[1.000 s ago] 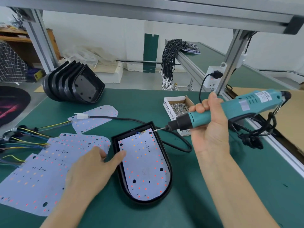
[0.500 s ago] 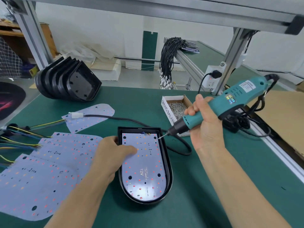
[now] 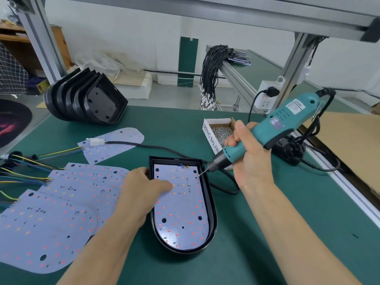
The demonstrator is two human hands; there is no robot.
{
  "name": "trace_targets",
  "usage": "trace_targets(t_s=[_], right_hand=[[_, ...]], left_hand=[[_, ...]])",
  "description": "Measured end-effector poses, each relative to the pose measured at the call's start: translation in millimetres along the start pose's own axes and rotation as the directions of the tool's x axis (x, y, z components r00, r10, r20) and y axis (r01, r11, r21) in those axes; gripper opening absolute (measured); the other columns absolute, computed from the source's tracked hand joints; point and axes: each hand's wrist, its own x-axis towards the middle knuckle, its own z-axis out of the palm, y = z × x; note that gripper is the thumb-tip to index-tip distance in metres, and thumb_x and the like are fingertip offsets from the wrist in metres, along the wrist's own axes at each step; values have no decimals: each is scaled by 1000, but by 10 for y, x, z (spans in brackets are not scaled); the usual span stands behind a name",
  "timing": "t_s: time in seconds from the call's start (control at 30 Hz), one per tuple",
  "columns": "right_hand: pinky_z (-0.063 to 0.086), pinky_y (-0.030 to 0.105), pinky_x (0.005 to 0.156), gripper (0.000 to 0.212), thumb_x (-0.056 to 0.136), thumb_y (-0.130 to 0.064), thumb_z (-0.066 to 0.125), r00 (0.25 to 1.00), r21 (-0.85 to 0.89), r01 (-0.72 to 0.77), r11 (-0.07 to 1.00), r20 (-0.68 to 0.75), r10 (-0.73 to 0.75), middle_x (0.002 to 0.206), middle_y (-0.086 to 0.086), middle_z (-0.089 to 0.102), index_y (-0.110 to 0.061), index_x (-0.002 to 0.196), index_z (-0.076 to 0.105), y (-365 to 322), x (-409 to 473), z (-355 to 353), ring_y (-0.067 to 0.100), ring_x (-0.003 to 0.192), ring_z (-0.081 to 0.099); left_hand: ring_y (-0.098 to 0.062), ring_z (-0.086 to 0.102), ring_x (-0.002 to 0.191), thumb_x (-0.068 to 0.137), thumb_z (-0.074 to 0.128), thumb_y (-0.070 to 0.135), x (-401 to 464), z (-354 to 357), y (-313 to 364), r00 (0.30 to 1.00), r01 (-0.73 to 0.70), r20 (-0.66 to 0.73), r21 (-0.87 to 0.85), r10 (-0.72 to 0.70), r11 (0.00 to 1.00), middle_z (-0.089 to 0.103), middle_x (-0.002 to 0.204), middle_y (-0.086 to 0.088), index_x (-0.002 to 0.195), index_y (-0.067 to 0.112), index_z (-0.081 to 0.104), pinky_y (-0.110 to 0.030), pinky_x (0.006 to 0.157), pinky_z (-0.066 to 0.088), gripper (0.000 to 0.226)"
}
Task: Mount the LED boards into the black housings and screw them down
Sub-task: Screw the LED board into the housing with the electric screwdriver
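The white, round-ended LED board (image 3: 181, 204) lies seated inside the black plastic housing (image 3: 211, 214), which rests on the green bench mat (image 3: 267, 243) between the two hands. The left hand (image 3: 141, 194) lies over the housing's left wall, thumb extended flat onto the board and pressing it down; the other fingers curl over the housing's rim. The right hand (image 3: 248, 159) grips the teal electric screwdriver (image 3: 267, 134), fingers wrapped fully round its barrel, with the bit tip touching the board's upper right corner. Behind the right hand stands a white cardboard box of screws (image 3: 218, 132). Left of the left hand lie overlapping spare LED boards (image 3: 51, 219); beyond them, nested empty black housings (image 3: 86, 99).
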Motion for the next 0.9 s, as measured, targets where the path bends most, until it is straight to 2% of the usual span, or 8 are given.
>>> trace_targets(t_s=[0.3, 0.4, 0.47, 0.53, 0.6, 0.7, 0.73, 0.9], right_hand=[[44, 27, 59, 35, 82, -3, 67, 999, -62, 12, 998, 32, -10, 70, 2, 45, -25, 57, 55, 54, 18, 15, 14, 51, 44], [44, 26, 58, 35, 82, -1, 66, 995, -115, 35, 993, 96, -24, 70, -4, 55, -25, 58, 58, 90, 11, 53, 14, 51, 45], [45, 27, 59, 27, 78, -7, 69, 983, -145, 23, 989, 183, 4, 71, -5, 60, -26, 61, 60, 89, 19, 67, 14, 52, 47], [45, 28, 64, 18, 74, -23, 78, 956, -192, -21, 981, 283, 76, 69, -2, 56, -27, 68, 61, 26, 38, 67, 16, 56, 49], [46, 28, 68, 30, 70, -38, 82, 923, -210, -97, 973, 348, 167, 70, 2, 53, -21, 78, 58, -32, 68, 23, 18, 62, 51], [46, 30, 73, 11, 82, -14, 66, 904, -196, -127, 972, 381, 195, 70, 3, 52, -18, 81, 56, -84, 87, -21, 20, 64, 52], [46, 30, 74, 11, 81, -8, 62, 896, -198, -132, 971, 395, 202, 70, 2, 53, -18, 82, 57, -100, 98, -43, 21, 65, 52], [44, 35, 86, 32, 73, -6, 70, 782, -303, -172, 937, 536, 317, 81, 3, 54, -17, 100, 55, -217, 174, -120, 23, 81, 53]], left_hand=[[-26, 60, 61, 44, 67, 15, -7, 4, 7, 1000, -2, -17, 15, 2, 1000, 70, 85, -26, 86, -8, 64, -54, 70, 55, 47], [-26, 58, 59, 54, 75, 8, 23, 7, -19, 1000, 2, -28, 47, -1, 999, 69, 79, -24, 85, -7, 64, -47, 66, 55, 36], [-26, 58, 59, 52, 74, 9, 30, 8, -25, 1000, 9, -26, 53, -8, 999, 69, 77, -21, 84, -6, 64, -39, 63, 52, 37], [-26, 58, 60, 49, 72, 12, 21, 10, -16, 1000, 13, -20, 42, -13, 999, 69, 78, -21, 84, -6, 64, -36, 63, 49, 41], [-25, 57, 60, 45, 68, 15, 7, 11, -3, 1000, 12, -19, 32, -11, 999, 68, 76, -20, 85, -7, 64, -38, 63, 50, 46], [-26, 58, 61, 43, 65, 16, -10, 17, 15, 1000, 13, -28, 22, -12, 1000, 69, 84, -27, 87, -9, 63, -51, 68, 55, 50], [-27, 59, 62, 43, 65, 16, -14, 20, 22, 999, 14, -32, 23, -13, 1000, 69, 86, -27, 87, -9, 63, -54, 71, 55, 50], [-27, 59, 63, 42, 66, 15, -27, 28, 39, 999, 24, -31, 5, -24, 1000, 69, 84, -26, 86, -8, 63, -53, 73, 55, 50]])
